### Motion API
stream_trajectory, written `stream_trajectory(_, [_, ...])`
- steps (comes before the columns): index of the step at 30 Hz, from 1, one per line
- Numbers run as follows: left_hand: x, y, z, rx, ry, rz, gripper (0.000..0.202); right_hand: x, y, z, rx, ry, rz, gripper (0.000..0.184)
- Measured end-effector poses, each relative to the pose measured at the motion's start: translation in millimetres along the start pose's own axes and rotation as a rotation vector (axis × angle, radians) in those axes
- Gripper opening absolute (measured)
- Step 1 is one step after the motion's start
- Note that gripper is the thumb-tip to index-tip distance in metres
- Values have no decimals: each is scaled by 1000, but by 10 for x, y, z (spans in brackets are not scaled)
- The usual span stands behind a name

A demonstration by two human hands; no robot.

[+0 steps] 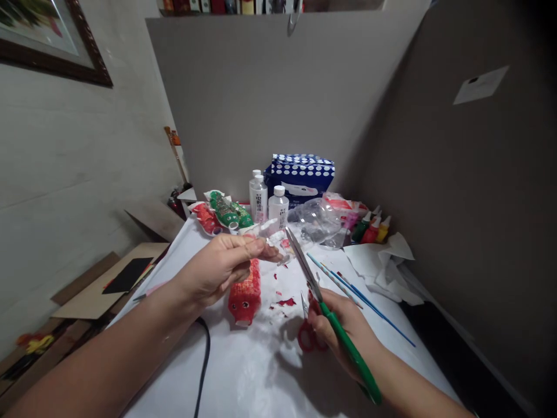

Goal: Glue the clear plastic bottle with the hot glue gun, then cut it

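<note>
My left hand (221,261) is closed in a pinch on a small clear plastic piece (284,259), partly hidden by my fingers. My right hand (348,325) grips green-handled scissors (363,371), whose blades point up and away, close to the plastic piece. Below my left hand lies a red and orange painted figure (244,299) with two eyes, its far end covered by the hand. Red-handled scissors (306,338) rest on the white table covering (243,377), partly behind my right hand. Red scraps (286,302) are scattered between the figure and these scissors.
Green painted figures (224,210) and white-capped bottles (278,209) stand at the back, before a blue dotted bag (302,180). To the right are a clear plastic bottle (319,220), paint bottles (371,231), thin brushes (374,307) and crumpled paper (385,261). A black cable (204,360) crosses the front.
</note>
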State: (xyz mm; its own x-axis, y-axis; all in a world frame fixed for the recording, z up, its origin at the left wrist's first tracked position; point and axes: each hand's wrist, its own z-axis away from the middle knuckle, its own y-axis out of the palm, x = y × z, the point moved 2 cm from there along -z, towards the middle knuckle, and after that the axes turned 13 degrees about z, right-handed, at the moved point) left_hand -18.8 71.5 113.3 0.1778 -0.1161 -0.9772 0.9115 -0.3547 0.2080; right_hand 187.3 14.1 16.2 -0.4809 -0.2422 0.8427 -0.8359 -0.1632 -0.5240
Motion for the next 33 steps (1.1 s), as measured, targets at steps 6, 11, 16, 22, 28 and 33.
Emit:
stream_trajectory(6, [12,12,32,-9,88,87,24,-85,47,11,-28,22,-36,35])
stream_trajectory(11, [-22,-8,11,-3,44,273,23,-48,73,-11,-84,-7,12,28])
stream_trajectory(16, [-53,-23,2,-65,36,191,23,-78,115,13,-89,-55,59,32])
stream_trajectory(22, [31,66,37,4,-28,-32,33,-118,80,43,-42,-148,162,49])
stream_trajectory(28, [120,40,-12,30,59,-125,38,-82,85,-2,-26,-69,55,74])
stream_trajectory(33, [135,38,-21,-22,200,-263,38,-91,180,24,-14,-65,-106,68])
